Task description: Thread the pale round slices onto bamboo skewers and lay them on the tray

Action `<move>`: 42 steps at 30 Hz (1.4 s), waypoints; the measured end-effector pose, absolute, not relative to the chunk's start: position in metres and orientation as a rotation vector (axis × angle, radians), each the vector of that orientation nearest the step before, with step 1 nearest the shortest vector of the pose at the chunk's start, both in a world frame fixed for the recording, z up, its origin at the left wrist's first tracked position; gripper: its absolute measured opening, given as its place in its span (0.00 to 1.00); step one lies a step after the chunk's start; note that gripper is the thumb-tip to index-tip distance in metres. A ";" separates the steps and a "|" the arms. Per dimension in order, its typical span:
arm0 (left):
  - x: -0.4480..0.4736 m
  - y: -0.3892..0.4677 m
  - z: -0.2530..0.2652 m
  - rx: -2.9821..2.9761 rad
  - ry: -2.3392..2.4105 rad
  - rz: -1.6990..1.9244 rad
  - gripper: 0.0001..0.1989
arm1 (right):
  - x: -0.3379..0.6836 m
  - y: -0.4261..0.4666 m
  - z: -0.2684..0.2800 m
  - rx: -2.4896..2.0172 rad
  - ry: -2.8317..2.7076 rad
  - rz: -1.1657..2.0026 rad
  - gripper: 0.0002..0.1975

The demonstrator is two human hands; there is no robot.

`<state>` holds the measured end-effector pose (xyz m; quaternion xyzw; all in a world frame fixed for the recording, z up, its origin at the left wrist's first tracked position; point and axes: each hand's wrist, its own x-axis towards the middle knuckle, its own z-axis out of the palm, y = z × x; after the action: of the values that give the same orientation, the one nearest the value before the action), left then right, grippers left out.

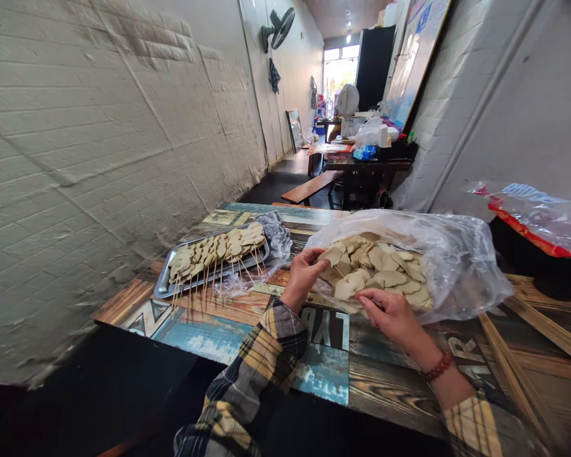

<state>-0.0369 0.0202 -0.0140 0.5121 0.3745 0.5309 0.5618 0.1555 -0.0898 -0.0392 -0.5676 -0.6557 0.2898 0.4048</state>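
Observation:
My left hand (pixel 303 279) pinches a thin, pale, rounded slice (pixel 332 256) of food between thumb and fingers. My right hand (pixel 391 317) is closed at the fingertips on a thin wooden skewer, mostly hidden; its tip (pixel 339 271) shows between the hands. A larger slice (pixel 349 285) sits on or against the skewer, just ahead of my right fingers. Both hands are at the mouth of a clear plastic bag (pixel 466 266) full of loose slices (pixel 390 260). To the left, a metal tray (pixel 164 279) carries rows of skewered slices (pixel 214 251), their sticks jutting over the near edge.
Bundles of bare skewers (pixel 514 368) lie at the right on the patterned table (pixel 304 374). A grey cloth-like bundle in plastic (pixel 276 231) touches the tray. Red-trimmed clear packaging (pixel 533 219) rests at far right. A brick wall (pixel 76 158) borders the left; a bench (pixel 311 187) stands beyond.

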 end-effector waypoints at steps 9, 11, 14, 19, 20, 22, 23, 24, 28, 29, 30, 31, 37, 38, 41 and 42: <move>-0.037 0.020 -0.014 1.313 0.934 1.265 0.09 | 0.155 -0.090 -0.039 -1.446 -1.663 0.714 0.19; -0.037 0.020 -0.015 1.355 0.943 1.262 0.09 | 0.155 -0.090 -0.040 -1.447 -1.661 0.716 0.18; -0.037 0.020 -0.016 1.428 0.957 1.264 0.07 | 0.155 -0.089 -0.040 -1.442 -1.648 0.717 0.18; -0.037 0.020 -0.016 1.541 0.975 1.277 0.08 | 0.154 -0.089 -0.038 -1.459 -1.640 0.714 0.18; -0.037 0.019 -0.016 1.561 0.974 1.277 0.08 | 0.153 -0.089 -0.037 -1.458 -1.638 0.716 0.18; -0.036 0.019 -0.016 1.602 0.970 1.281 0.08 | 0.153 -0.089 -0.036 -1.455 -1.638 0.721 0.18; -0.036 0.019 -0.017 1.623 0.968 1.286 0.09 | 0.152 -0.089 -0.035 -1.453 -1.637 0.720 0.19; -0.036 0.019 -0.017 1.642 0.967 1.291 0.09 | 0.151 -0.089 -0.035 -1.450 -1.636 0.719 0.19; -0.033 0.018 -0.017 1.663 0.954 1.282 0.09 | 0.150 -0.089 -0.034 -1.443 -1.632 0.705 0.18; -0.032 0.017 -0.017 1.651 0.941 1.266 0.08 | 0.150 -0.089 -0.034 -1.442 -1.633 0.701 0.18; -0.032 0.017 -0.017 1.629 0.928 1.249 0.08 | 0.150 -0.089 -0.034 -1.442 -1.634 0.698 0.18; -0.031 0.017 -0.017 1.596 0.917 1.236 0.08 | 0.150 -0.088 -0.034 -1.441 -1.633 0.692 0.18; -0.033 0.016 -0.013 1.299 0.887 1.210 0.11 | 0.152 -0.088 -0.034 -1.432 -1.638 0.635 0.17; -0.034 0.016 -0.012 1.264 0.870 1.197 0.12 | 0.153 -0.088 -0.035 -1.423 -1.641 0.635 0.17; -0.037 0.016 -0.011 1.166 0.797 1.141 0.16 | 0.155 -0.088 -0.040 -1.399 -1.650 0.658 0.17; -0.038 0.016 -0.011 1.134 0.775 1.126 0.17 | 0.155 -0.089 -0.041 -1.397 -1.651 0.671 0.18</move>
<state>-0.0377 0.0163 -0.0107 0.4953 0.3386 0.4918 0.6310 0.1551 -0.0886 -0.0412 -0.5586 -0.6600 0.2682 0.4248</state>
